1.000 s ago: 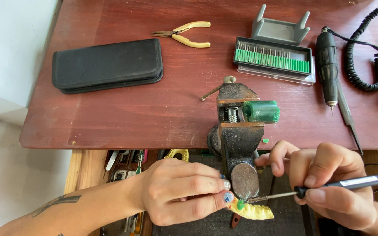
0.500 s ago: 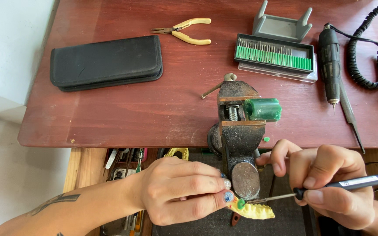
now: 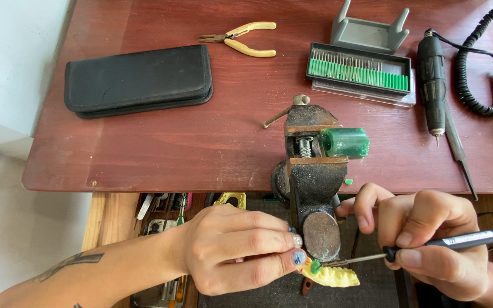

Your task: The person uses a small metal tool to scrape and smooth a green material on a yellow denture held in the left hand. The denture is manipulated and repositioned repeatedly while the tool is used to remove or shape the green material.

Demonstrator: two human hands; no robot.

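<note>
My left hand (image 3: 241, 251) pinches a small green wax piece (image 3: 315, 266) between thumb and forefinger, just below the round end of a dark bench vise (image 3: 313, 171). My right hand (image 3: 429, 239) grips a slim black pen-shaped tool (image 3: 463, 239) whose thin metal tip touches the green piece. A yellow jagged piece (image 3: 332, 278) lies right under the two, its left end hidden by my fingers. A green wax cylinder (image 3: 346, 142) rests beside the vise jaws on the red-brown table (image 3: 144, 154).
On the table lie a black zip case (image 3: 138, 80), yellow-handled pliers (image 3: 241, 37), a tray of green-shanked burs (image 3: 360, 71), a grey stand (image 3: 369, 31), a black rotary handpiece (image 3: 432, 80) with a coiled cord (image 3: 477, 80), and a thin file (image 3: 460, 154). An open drawer of tools (image 3: 166, 214) sits below.
Both hands keep their hold and place; the tool tip stays on the green piece. Only the view shifts slightly.
</note>
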